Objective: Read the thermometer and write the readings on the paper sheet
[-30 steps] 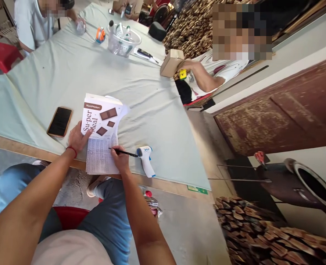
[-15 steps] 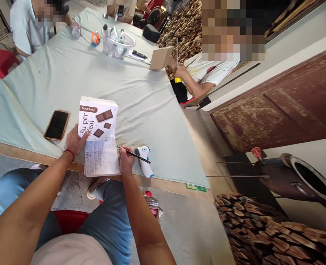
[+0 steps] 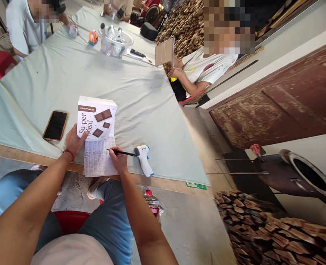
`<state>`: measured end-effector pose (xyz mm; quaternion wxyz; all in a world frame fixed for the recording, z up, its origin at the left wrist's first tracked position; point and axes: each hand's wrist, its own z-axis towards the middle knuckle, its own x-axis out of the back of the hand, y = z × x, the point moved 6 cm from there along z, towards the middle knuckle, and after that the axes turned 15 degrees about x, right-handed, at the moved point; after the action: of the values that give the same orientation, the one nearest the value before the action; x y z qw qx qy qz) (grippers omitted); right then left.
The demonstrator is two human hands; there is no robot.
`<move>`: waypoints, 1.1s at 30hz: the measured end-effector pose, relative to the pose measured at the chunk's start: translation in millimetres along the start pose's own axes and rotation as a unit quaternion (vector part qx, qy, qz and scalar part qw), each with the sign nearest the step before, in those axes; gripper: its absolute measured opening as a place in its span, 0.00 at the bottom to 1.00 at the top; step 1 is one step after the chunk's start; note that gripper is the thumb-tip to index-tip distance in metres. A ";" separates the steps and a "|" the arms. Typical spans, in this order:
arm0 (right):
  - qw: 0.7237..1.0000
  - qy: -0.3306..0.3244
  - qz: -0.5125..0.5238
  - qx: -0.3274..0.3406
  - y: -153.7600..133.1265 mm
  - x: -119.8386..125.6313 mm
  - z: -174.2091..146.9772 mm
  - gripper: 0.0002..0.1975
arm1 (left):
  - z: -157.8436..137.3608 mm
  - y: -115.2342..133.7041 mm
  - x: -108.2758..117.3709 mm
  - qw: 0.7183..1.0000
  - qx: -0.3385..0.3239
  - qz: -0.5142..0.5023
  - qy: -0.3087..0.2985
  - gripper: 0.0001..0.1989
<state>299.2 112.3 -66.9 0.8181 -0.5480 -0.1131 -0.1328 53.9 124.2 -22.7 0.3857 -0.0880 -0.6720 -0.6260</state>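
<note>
My left hand is closed round the lower left edge of a white box with brown chocolate pieces printed on it, the thumb across its front. Below the box lies a page of handwriting, its lower end at the table's near edge. In my right hand is a slim black pen, its tip over the right part of the page. A white and blue infrared thermometer lies just right of that hand. Left of my left hand lies a phone with a dark screen.
A pale cloth covers the table. Farther back stand a clear tub of bottles and an orange tape roll. People sit at left, far end and right; the right one holds cardboard. Firewood lies at lower right.
My right hand has moved left over the page, bringing the pen tip onto the writing. The person on the right has lifted and turned the cardboard. My left hand stays on the box.
</note>
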 end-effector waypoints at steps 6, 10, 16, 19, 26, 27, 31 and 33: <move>1.000 -0.012 -0.014 0.008 -3.3 -1.0 -0.1 0.11 | 0.1 -1.6 -1.0 1.000 -0.003 -0.001 0.005 0.26; 1.000 -0.013 -0.011 0.006 -3.1 -1.2 -0.1 0.10 | 0.0 -2.0 -1.2 1.000 0.002 0.006 0.006 0.26; 1.000 -0.010 -0.010 0.002 -0.9 -0.3 -0.5 0.10 | 0.7 -1.8 -2.0 1.000 0.004 0.008 0.005 0.26; 1.000 -0.006 -0.008 0.004 -1.3 -0.4 -0.2 0.10 | 0.5 -1.6 -1.8 1.000 0.001 0.007 0.006 0.26; 1.000 0.000 -0.012 0.003 -2.4 0.2 -0.1 0.11 | 0.1 -0.5 -0.8 1.000 0.000 0.009 0.005 0.26; 1.000 0.000 -0.013 0.004 -2.6 0.3 0.0 0.11 | 0.3 -0.5 -1.0 1.000 -0.001 0.008 0.004 0.26; 1.000 0.005 -0.013 0.001 -2.9 0.6 0.1 0.11 | 1.1 -1.6 -1.8 1.000 -0.004 0.007 0.007 0.26; 1.000 0.007 -0.012 -0.003 -2.9 0.8 0.1 0.11 | 1.2 -2.0 -2.1 1.000 -0.005 0.006 0.007 0.26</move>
<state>299.0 111.2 -64.1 0.8155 -0.5483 -0.1137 -0.1464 53.6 125.7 -25.5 0.3940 -0.0895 -0.6654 -0.6276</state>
